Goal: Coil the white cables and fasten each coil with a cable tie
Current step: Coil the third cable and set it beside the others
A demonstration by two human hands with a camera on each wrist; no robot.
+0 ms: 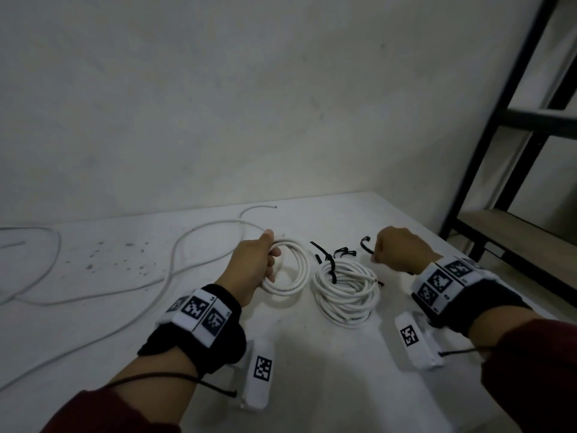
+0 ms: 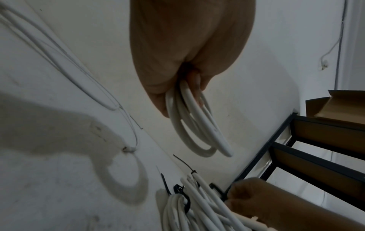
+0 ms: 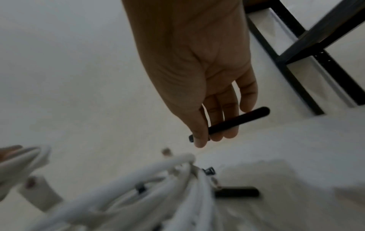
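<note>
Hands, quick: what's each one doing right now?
Left hand: closed, fingers gripping the cable coil.
Right hand: closed, fingers pinching a black cable tie.

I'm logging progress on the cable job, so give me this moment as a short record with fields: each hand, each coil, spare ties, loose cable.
left hand: grips the untied coil, lifted on edge
right hand: pinches a black cable tie
tied coil: lies on the table, black tie already round it
spare ties: small black pile behind the tied coil
loose cable: trails left from the held coil across the table
status: one coil fastened, second awaiting its tie
</note>
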